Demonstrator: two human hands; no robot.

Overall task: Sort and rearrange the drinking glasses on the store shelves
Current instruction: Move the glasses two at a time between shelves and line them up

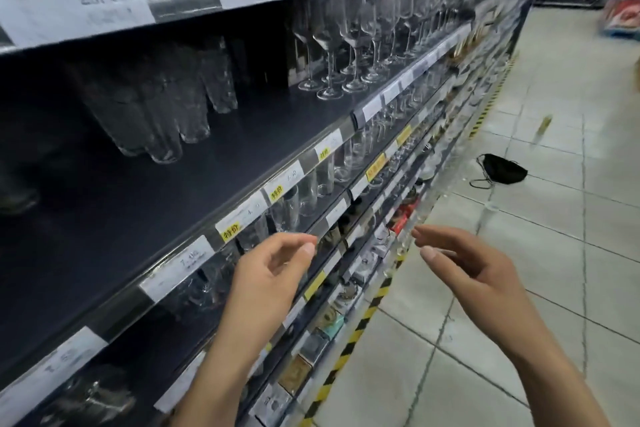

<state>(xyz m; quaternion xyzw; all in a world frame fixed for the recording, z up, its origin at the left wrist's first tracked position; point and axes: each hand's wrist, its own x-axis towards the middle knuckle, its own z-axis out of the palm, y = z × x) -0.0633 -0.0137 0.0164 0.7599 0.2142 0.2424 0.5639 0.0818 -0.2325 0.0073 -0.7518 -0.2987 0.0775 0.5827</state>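
Clear tumblers (162, 107) stand in a cluster at the back left of a dark shelf (242, 149). Farther right on the same shelf stand several stemmed wine glasses (349, 42). On the shelf below, tall straight glasses (308, 189) line the front behind the price rail. My left hand (273, 270) hovers in front of that lower shelf's edge, fingers curled apart and holding nothing. My right hand (460, 263) hangs over the aisle to the right, fingers spread, also holding nothing.
Price tags (242, 217) run along each shelf rail. Lower shelves hold boxed items (329, 322). A yellow-black striped strip (349, 347) marks the shelf base. A black bag (502, 168) lies on the tiled floor (519, 288) farther down the aisle.
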